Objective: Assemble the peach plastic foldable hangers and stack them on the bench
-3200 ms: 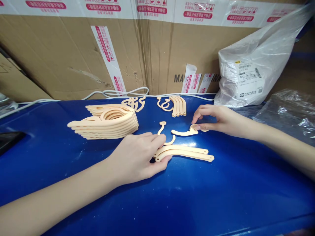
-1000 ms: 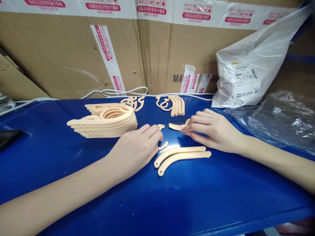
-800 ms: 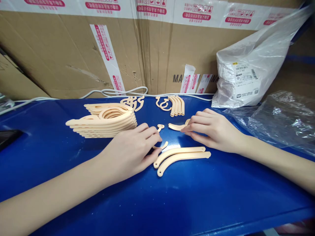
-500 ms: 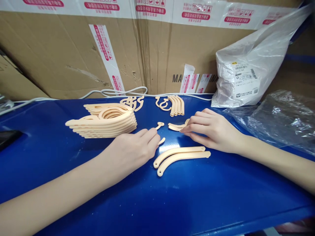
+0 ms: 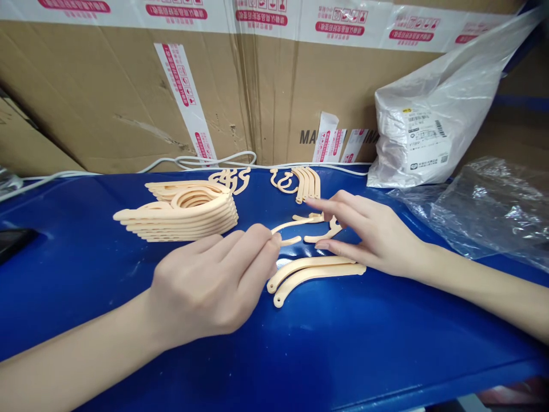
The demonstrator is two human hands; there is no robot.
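Note:
My left hand is closed in a pinch on a slim, curved cream plastic hanger piece, which points right from the fingertips. A second curved strip shows just below it, partly hidden by the fingers. My right hand is open, thumb and index finger apart, over a small hanger piece with a ring-like end. Whether it touches that piece I cannot tell. Two longer curved hanger arms with holed ends lie side by side in front of both hands.
Left stands a stack of folded cream hangers. Behind lie several hooks and a row of curved arms. A white cable runs along cardboard boxes. A labelled white bag and clear plastic are right.
My left hand has lifted and turned, raising the slim piece rightward. My right hand's fingers have spread apart, and the small pieces beneath it have shifted.

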